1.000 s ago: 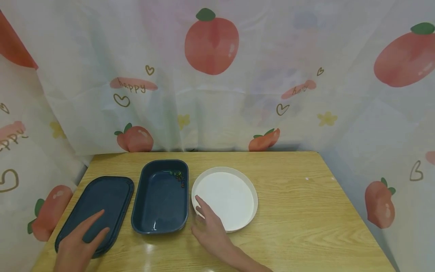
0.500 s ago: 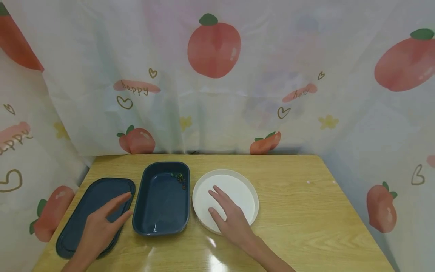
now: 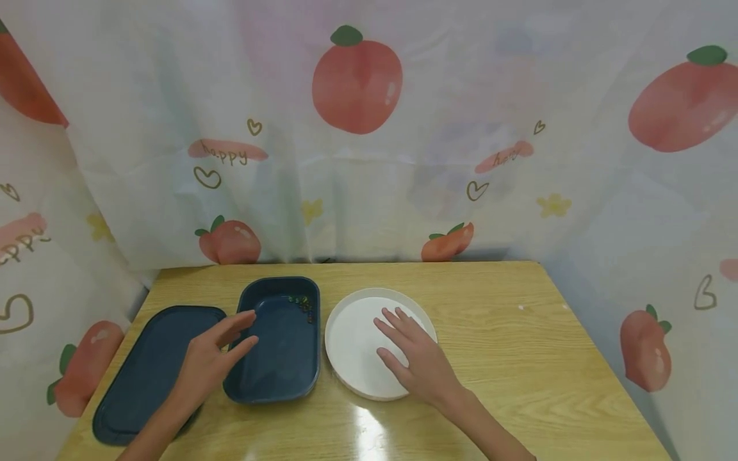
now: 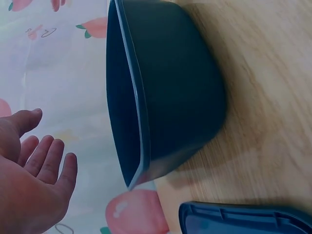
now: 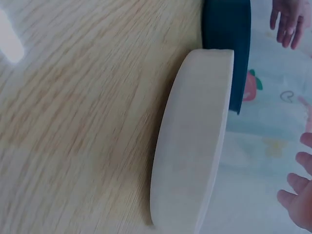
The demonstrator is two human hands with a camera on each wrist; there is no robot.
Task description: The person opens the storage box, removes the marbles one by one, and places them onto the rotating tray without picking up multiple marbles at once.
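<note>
My left hand [image 3: 209,362] hovers over the left rim of a deep dark blue rectangular bin [image 3: 271,371], its fingers loosely bent with nothing between them. Several small dark and greenish beads or marbles [image 3: 304,304] lie in the bin's far right corner; they are too small to name surely. My right hand [image 3: 423,362] is held above a round white tray [image 3: 357,349], fingers spread, holding nothing. From the right wrist view, the white tray's side wall [image 5: 192,141] stands between that hand and the table. In the left wrist view the hand [image 4: 36,180] is apart from the bin [image 4: 180,87].
A dark blue lid [image 3: 147,371] lies flat on the wooden table [image 3: 507,358], left of the bin. Cloth curtains [image 3: 369,179] printed with peaches hang behind the table and on both sides. Bare wood shows to the right of the white tray.
My left hand has moved right and forward, from over the lid to the bin's left rim. My right hand has shifted right, from the tray's left edge to above the tray.
</note>
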